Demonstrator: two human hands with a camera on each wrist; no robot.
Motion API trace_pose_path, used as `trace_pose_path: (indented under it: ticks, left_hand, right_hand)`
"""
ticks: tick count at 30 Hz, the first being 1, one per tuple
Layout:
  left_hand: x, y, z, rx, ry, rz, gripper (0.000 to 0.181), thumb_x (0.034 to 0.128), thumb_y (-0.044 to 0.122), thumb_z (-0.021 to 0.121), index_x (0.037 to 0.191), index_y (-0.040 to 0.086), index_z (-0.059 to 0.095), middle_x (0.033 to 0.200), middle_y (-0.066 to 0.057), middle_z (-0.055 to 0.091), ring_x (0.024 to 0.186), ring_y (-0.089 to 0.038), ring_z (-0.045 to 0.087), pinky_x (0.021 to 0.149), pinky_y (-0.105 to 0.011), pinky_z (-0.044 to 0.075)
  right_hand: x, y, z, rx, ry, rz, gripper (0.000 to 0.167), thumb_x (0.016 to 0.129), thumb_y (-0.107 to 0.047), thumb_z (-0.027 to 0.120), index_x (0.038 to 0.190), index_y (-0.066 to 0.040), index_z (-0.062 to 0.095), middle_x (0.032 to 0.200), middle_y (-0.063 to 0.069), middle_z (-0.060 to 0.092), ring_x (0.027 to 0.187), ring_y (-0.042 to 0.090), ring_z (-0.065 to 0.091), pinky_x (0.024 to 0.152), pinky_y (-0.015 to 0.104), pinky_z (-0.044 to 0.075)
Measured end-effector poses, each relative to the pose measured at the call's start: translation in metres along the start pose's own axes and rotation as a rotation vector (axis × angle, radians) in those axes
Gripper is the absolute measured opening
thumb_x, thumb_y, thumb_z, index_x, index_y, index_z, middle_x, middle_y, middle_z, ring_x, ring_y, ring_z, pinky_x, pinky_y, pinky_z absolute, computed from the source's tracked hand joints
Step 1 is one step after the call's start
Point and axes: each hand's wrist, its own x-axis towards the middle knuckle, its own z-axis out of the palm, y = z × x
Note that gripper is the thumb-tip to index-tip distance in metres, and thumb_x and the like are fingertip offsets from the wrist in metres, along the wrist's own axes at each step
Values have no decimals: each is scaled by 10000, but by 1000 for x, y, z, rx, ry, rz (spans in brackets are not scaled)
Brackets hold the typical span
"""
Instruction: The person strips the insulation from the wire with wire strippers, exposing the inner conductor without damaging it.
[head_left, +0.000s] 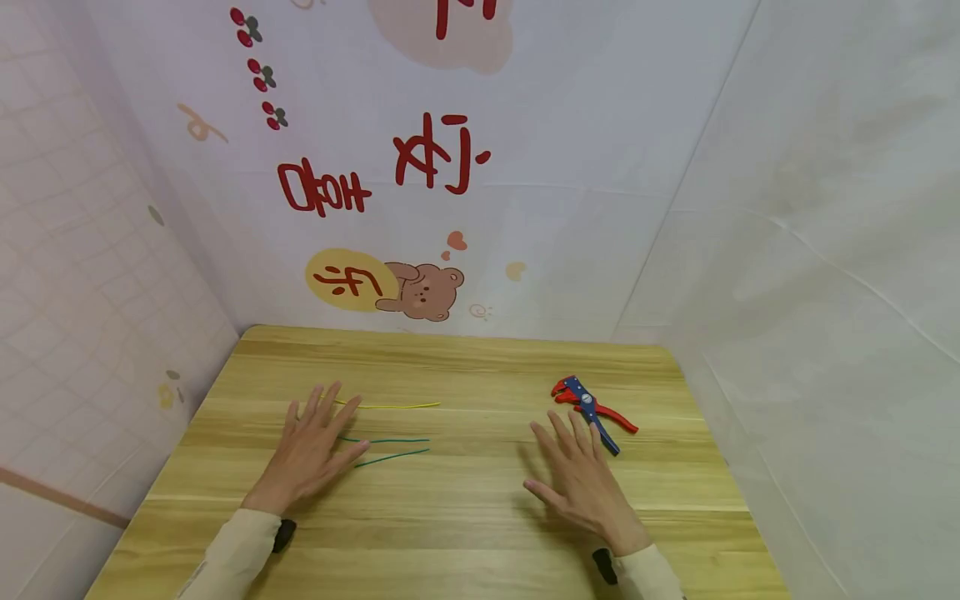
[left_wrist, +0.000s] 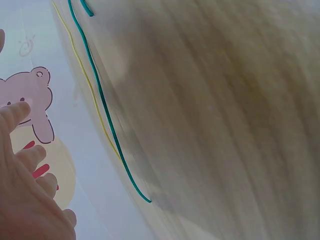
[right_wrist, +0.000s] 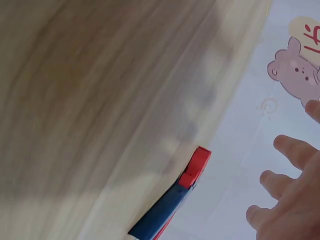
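Note:
My left hand (head_left: 311, 450) is spread over the left part of the table, fingers straight, holding nothing. Close to it lie a yellow wire (head_left: 397, 407) and two green wires (head_left: 390, 440), partly hidden by the hand in the head view. The left wrist view also shows a long green wire (left_wrist: 102, 97) beside the yellow wire (left_wrist: 82, 65). On the right, my right hand (head_left: 577, 479) hovers with extended fingers and grips nothing. Just beyond its fingertips is a red and blue wire stripper (head_left: 587, 400), whose red head (right_wrist: 196, 165) appears in the right wrist view.
The wood-grain table (head_left: 450, 533) carries the wires and the tool. White printed sheets (head_left: 570, 250) with a bear and red characters rise behind the table's far edge and along both sides.

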Motion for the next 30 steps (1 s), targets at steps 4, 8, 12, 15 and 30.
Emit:
trace_pose_path:
  ticks: [4, 8, 12, 15, 30]
  left_hand:
    - [3, 2, -1, -6, -12, -3, 785, 1074, 545, 728, 1724, 184, 478, 1858, -246, 268, 1714, -570, 218, 1312, -842, 180]
    - [9, 4, 1, -20, -20, 11, 774, 1078, 542, 726, 1716, 172, 490, 1847, -256, 290, 1718, -556, 223, 1320, -827, 190]
    - [14, 4, 4, -23, -23, 29, 771, 1080, 540, 724, 1711, 159, 496, 1843, -256, 303, 1708, -557, 249, 1319, -824, 197]
    - [19, 4, 5, -32, -20, 42, 773, 1077, 515, 738, 1709, 143, 494, 1839, -258, 310, 1697, -565, 267, 1315, -827, 199]
    - [43, 6, 7, -65, -55, 63, 709, 1111, 475, 706, 1683, 98, 524, 1803, -253, 396, 1702, -533, 298, 1351, -788, 185]
  right_hand:
    - [-2, 5, -1, 41, -21, 45, 879, 1029, -661, 721, 1728, -190, 473, 1790, 210, 440, 1645, 579, 380, 1255, 839, 320]
    - [-2, 11, -3, 77, -56, 106, 903, 1020, -609, 761, 1752, -201, 428, 1814, 211, 397, 1667, 584, 342, 1284, 846, 273]
    - [-3, 18, -4, 109, -81, 153, 908, 1022, -602, 765, 1758, -203, 415, 1831, 212, 361, 1688, 584, 296, 1292, 857, 244]
    - [-4, 23, -6, 130, -86, 178, 911, 1011, -589, 784, 1754, -204, 423, 1831, 216, 360, 1693, 589, 270, 1292, 859, 230]
    - [-7, 47, -10, 102, -44, 201, 882, 1010, -527, 795, 1733, -154, 453, 1821, 242, 363, 1652, 640, 313, 1253, 882, 251]
